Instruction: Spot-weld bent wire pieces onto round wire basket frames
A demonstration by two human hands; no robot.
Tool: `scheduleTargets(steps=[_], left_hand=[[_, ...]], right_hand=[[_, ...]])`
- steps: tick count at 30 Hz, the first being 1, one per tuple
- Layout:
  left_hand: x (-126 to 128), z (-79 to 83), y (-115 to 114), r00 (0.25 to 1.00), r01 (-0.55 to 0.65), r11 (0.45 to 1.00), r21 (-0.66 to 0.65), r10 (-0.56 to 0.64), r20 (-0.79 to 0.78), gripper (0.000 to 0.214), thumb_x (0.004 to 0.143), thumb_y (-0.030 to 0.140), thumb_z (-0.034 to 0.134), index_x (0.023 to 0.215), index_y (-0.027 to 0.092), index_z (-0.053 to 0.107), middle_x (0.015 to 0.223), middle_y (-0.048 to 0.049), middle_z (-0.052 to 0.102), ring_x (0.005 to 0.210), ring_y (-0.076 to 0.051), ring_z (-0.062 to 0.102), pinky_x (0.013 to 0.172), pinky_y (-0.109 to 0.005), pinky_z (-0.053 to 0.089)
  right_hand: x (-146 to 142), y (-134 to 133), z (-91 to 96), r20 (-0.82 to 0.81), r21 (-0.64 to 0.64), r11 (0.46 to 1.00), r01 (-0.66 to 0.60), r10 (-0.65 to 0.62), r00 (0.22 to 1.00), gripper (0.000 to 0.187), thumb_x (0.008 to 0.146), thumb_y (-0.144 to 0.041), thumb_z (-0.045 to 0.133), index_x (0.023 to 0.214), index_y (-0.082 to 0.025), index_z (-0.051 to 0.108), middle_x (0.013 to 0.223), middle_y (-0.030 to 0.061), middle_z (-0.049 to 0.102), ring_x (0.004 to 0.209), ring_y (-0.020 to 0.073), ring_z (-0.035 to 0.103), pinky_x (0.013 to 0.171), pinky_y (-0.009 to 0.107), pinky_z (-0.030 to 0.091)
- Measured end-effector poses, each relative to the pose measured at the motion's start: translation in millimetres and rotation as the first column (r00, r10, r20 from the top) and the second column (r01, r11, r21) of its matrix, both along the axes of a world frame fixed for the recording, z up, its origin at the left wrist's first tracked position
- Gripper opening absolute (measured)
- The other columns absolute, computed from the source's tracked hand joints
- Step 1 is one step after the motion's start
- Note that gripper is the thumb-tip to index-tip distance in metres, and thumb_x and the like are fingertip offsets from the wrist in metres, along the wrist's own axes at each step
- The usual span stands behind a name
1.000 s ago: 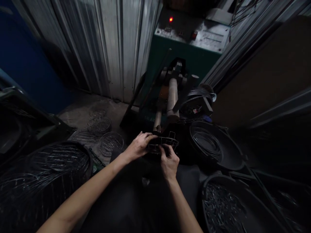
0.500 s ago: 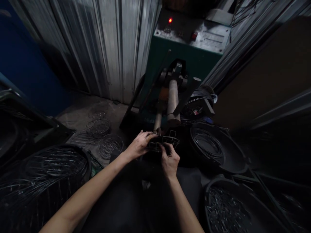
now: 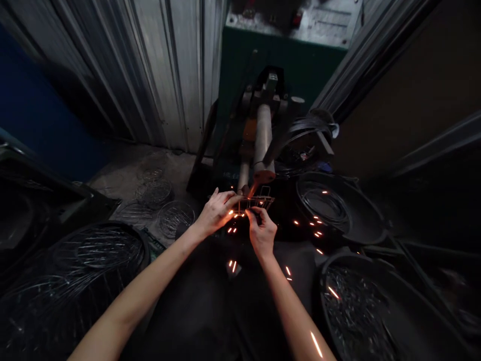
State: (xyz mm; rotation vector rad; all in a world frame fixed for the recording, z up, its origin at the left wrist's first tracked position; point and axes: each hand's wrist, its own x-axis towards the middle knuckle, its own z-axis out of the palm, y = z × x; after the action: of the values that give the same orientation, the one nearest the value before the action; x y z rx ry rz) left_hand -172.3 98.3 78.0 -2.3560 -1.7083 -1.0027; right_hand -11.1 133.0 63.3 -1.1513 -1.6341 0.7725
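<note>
A small wire frame is held at the tip of a spot welder, under its thick cylindrical arm. My left hand is closed on the frame's left side, with the thumb and fingers along the wire. Lower and to the right, my right hand pinches at the frame's near edge; whether a smaller piece sits between those fingertips is hidden. Orange sparks spray from the contact point, over my hands and to the lower right.
A tub of small metal pieces stands at the right, below a tub of coiled wire. Bundled wire parts fill a container on the left. Round wire grids lie on the floor. Corrugated metal wall rises behind.
Sparks now burst from the welder's tip, where there were none before. The view has tilted down a little, and both hands keep their hold on the wire frame.
</note>
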Motion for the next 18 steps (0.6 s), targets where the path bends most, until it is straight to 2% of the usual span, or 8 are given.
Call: scheduleTargets(steps=[3,5,7,9,12,15,17,18], left_hand=[[-4.3,-0.7,5.9,1.000,0.011,1.000,0.005,-0.011,0.024,0.054,0.080,0.016,0.062,0.128,0.021,0.039,0.121,-0.0098,0.055,0.114,-0.022,0.053,0.106,-0.052,0.033],[-8.1,0.8,8.2,0.998,0.026,1.000,-0.005,-0.026,0.062,0.054,0.079,0.016,0.063,0.127,0.019,0.038,0.121,-0.0100,0.056,0.114,-0.021,0.054,0.106,-0.049,0.035],[-7.5,6.7,2.3,0.990,0.057,0.998,-0.035,-0.052,0.130,0.054,0.077,0.019,0.064,0.125,0.018,0.040,0.119,-0.0098,0.057,0.111,-0.021,0.056,0.102,-0.044,0.042],[-1.8,17.2,-13.3,0.975,0.099,0.990,-0.105,-0.075,0.210,0.054,0.076,0.027,0.065,0.124,0.020,0.041,0.117,-0.0080,0.058,0.105,-0.021,0.059,0.093,-0.039,0.049],[4.6,28.2,-35.6,0.965,0.121,0.956,-0.268,-0.050,0.257,0.061,0.077,0.048,0.060,0.130,0.030,0.036,0.117,0.0000,0.059,0.101,-0.025,0.061,0.086,-0.045,0.052],[15.7,16.3,-34.2,0.972,0.140,0.910,-0.390,-0.052,0.227,0.080,0.066,0.068,0.057,0.135,0.039,0.028,0.120,0.0042,0.057,0.096,-0.030,0.063,0.078,-0.050,0.053],[35.1,3.0,-32.0,0.961,0.246,0.856,-0.455,-0.153,0.231,0.077,0.067,0.064,0.059,0.133,0.036,0.031,0.115,0.0023,0.060,0.091,-0.028,0.064,0.079,-0.049,0.054],[46.0,-2.6,-33.9,0.951,0.294,0.835,-0.464,-0.205,0.233,0.071,0.071,0.058,0.058,0.133,0.034,0.032,0.115,0.0004,0.061,0.094,-0.027,0.064,0.086,-0.049,0.052]], right_hand=[[3.6,-6.6,5.4,-0.009,0.025,0.999,-0.021,0.021,1.000,0.023,0.083,-0.039,0.057,0.088,-0.019,0.066,0.079,0.0010,0.069,0.068,0.0139,0.061,0.067,0.025,0.048],[19.9,-17.7,8.8,-0.025,0.050,0.999,-0.018,0.019,1.000,0.024,0.082,-0.038,0.059,0.097,-0.020,0.065,0.091,0.0028,0.070,0.080,0.0155,0.064,0.075,0.026,0.049],[52.8,-32.4,9.9,0.024,0.059,0.997,0.048,-0.049,0.999,0.026,0.081,-0.037,0.061,0.101,-0.020,0.065,0.097,0.0039,0.069,0.085,0.0165,0.064,0.078,0.027,0.049],[101.0,-46.7,7.9,0.184,0.026,0.986,0.166,-0.168,0.969,0.025,0.083,-0.038,0.058,0.099,-0.020,0.066,0.096,0.0045,0.070,0.083,0.0164,0.064,0.077,0.027,0.049],[192.1,-60.0,-1.7,0.548,-0.085,0.902,0.423,-0.312,0.776,0.027,0.088,-0.036,0.049,0.100,-0.018,0.066,0.100,0.0062,0.069,0.087,0.0168,0.064,0.080,0.027,0.047],[283.0,-63.7,-21.7,0.770,-0.154,0.756,0.636,-0.312,0.556,0.022,0.085,-0.028,0.054,0.098,-0.015,0.066,0.101,0.0093,0.070,0.090,0.0191,0.064,0.082,0.029,0.045],[322.0,-64.1,-39.3,0.828,-0.201,0.689,0.696,-0.260,0.497,0.019,0.077,-0.027,0.064,0.090,-0.014,0.068,0.092,0.0108,0.071,0.085,0.0201,0.065,0.078,0.028,0.046],[331.1,-64.1,-48.2,0.845,-0.230,0.670,0.705,-0.221,0.486,0.019,0.074,-0.029,0.068,0.085,-0.014,0.068,0.086,0.0110,0.072,0.081,0.0202,0.066,0.075,0.027,0.046]])
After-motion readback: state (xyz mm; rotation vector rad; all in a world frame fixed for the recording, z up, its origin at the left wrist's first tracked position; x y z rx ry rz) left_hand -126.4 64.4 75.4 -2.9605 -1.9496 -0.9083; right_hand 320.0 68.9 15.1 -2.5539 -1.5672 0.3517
